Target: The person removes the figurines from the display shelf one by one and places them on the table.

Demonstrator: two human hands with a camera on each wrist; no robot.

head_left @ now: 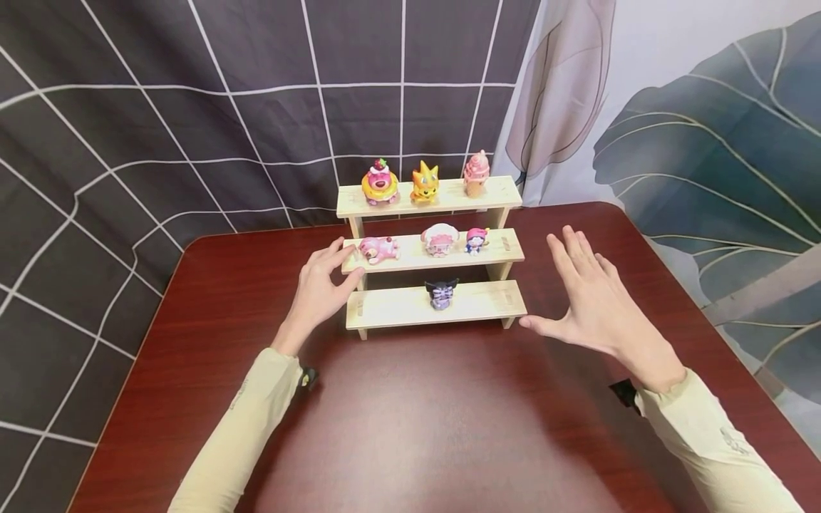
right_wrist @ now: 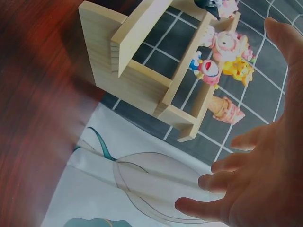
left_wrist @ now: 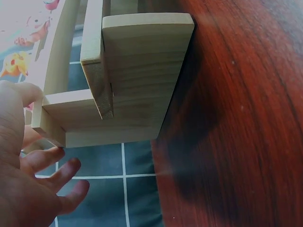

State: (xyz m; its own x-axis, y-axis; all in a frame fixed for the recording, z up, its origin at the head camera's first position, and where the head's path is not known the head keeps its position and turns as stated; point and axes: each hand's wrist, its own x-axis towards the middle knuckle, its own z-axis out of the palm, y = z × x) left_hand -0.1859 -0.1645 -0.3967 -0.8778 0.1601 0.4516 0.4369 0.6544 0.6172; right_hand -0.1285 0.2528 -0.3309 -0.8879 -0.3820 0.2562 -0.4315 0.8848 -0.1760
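Observation:
A three-step wooden display stand [head_left: 436, 306] holds small toy figures. My left hand [head_left: 318, 283] is at the left end of its middle step, thumb at the front edge and index finger behind the end, gripping it; the other fingers hang loose. Close to those fingers lies a pink bear figure [head_left: 380, 249]. My right hand [head_left: 593, 306] is spread out right of the stand, holding nothing, its thumb tip close to the bottom step's right end; whether it touches cannot be told. A black-and-purple figure [head_left: 440, 294] stands on the bottom step.
The top step bears a bear in a yellow ring [head_left: 380, 184], an orange spiky-headed figure [head_left: 425, 184] and a pink ice-cream cone [head_left: 476, 174]. A white-and-pink figure [head_left: 440, 241] and a pink-hatted figure [head_left: 475, 241] share the middle step. Behind the red-brown table [head_left: 410, 427] hangs a dark checked curtain [head_left: 256, 142].

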